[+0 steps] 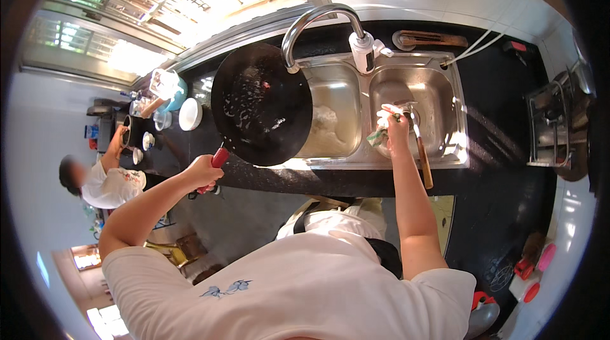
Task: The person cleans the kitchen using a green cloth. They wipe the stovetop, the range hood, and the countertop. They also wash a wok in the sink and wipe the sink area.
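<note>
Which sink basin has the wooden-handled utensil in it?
The right basin, beneath the right hand: the wooden-handled utensil crosses its front rim. The left basin, partly hidden by the wok, shows none.

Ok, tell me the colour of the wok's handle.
Red. The wok handle, gripped by the left hand, shows best in the head view.

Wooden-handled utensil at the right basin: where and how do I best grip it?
Probably by the wooden handle, from the near side: it juts past the sink's front rim, while the metal shaft reaches into the basin beside the right hand.
</note>
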The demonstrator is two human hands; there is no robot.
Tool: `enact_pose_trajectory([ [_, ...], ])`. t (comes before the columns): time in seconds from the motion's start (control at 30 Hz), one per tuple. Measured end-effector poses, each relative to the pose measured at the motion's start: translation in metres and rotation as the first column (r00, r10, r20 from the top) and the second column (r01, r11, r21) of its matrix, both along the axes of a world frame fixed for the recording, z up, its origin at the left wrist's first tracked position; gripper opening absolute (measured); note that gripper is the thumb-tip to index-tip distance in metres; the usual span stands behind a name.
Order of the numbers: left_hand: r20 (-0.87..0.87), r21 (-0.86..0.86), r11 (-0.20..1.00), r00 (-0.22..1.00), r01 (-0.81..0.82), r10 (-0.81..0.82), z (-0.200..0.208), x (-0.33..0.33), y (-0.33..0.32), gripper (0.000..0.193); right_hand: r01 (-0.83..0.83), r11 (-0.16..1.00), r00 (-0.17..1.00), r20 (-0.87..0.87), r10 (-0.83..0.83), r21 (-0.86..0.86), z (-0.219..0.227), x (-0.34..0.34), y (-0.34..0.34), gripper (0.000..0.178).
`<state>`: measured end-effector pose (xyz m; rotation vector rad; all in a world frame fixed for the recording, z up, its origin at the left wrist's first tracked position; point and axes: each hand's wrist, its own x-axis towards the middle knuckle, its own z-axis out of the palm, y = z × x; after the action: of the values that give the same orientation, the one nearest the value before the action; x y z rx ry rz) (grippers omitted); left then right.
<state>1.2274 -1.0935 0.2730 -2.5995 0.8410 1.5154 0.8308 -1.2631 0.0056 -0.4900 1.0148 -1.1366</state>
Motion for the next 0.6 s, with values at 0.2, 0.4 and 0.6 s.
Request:
enact_pose_trajectory([
  [0.2, -0.250, -0.035, 0.988, 0.959, -0.149, 0.136, -0.040, -0.015, 0.016, 0.022, 0.022, 1.000, 0.997, 0.077, -0.021, -0.007, -0.042, -0.002, -0.093, 0.025],
  [0.4, -0.560, 0.036, 0.977, 0.806, -0.210, 0.194, -0.116, -0.027, 0.032, 0.023, 0.185, 0.981, 0.872, -0.471, -0.135, 0.061, -0.017, 0.029, -0.179, 0.041],
  [0.6, -0.695, 0.038, 0.981, 0.700, -0.193, 0.164, -0.165, -0.019, 0.048, 0.024, 0.092, 0.990, 0.794, -0.608, -0.005, 0.112, -0.019, 0.030, -0.195, 0.022],
])
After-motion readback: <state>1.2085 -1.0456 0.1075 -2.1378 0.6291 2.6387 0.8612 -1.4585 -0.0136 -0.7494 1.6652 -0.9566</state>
